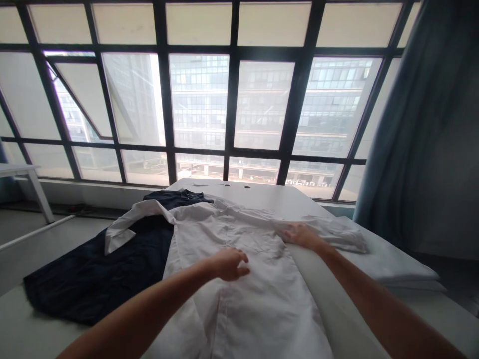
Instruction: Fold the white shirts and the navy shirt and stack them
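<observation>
A white shirt [239,279] lies spread on a white table [273,197], one sleeve reaching left over a dark navy garment [101,274], the other sleeve stretched right. My left hand [228,263] rests on the shirt's front near its middle, fingers curled loosely against the cloth. My right hand [301,234] lies flat on the shirt near the right shoulder, fingers extended toward the left.
A stack of folded white cloth [389,264] sits at the table's right. Large black-framed windows [232,109] stand behind the table, a blue-grey curtain [422,124] hangs at right, and another white table [22,174] shows at far left.
</observation>
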### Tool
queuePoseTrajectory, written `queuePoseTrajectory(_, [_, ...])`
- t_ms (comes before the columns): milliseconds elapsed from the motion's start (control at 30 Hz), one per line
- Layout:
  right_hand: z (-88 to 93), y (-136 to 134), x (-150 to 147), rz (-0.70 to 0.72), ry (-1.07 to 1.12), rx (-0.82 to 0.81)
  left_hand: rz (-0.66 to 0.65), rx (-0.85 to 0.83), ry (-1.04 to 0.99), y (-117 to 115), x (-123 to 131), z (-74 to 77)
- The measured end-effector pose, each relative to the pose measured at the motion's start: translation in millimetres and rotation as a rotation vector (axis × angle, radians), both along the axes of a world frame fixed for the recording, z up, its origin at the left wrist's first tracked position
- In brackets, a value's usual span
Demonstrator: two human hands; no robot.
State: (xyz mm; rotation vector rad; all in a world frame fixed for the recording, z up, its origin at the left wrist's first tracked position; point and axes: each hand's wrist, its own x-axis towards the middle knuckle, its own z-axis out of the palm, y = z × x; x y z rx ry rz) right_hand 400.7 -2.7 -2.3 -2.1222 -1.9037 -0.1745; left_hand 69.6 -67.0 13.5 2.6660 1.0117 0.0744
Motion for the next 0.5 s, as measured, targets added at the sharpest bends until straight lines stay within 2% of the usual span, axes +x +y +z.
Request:
queuePoseTrajectory(100, [-32.7,-12.1,-50.9,0.213,0.010,-0.128,0.187,0.073,0.126,30.3,-32.8,-11.0])
queuePoseTrajectory(200, [-50.5,-24.9,-71.8,0.227,0.000,-0.291,0.271,0.072,0.148,41.7,-53.5,-27.5])
queuePoseTrajectory(333, [-53.7,-33.2,-48.7,0.176,-0.041,-0.340,0.236,0.018,0.126,30.5,-62.4,-40.1])
queuePoseTrajectory(400, [-52.0,-33.3,-27.4,0.162,-0.066,-0.348,0.191,-0.002,0.124,20.6,-61.6,-39.2])
queuePoseTrajectory(500, [-51.9,-32.7,-0.7,0.119,-0.098,-0.349,0.086,0.007,0.057,6.7,-59.8,-29.2])
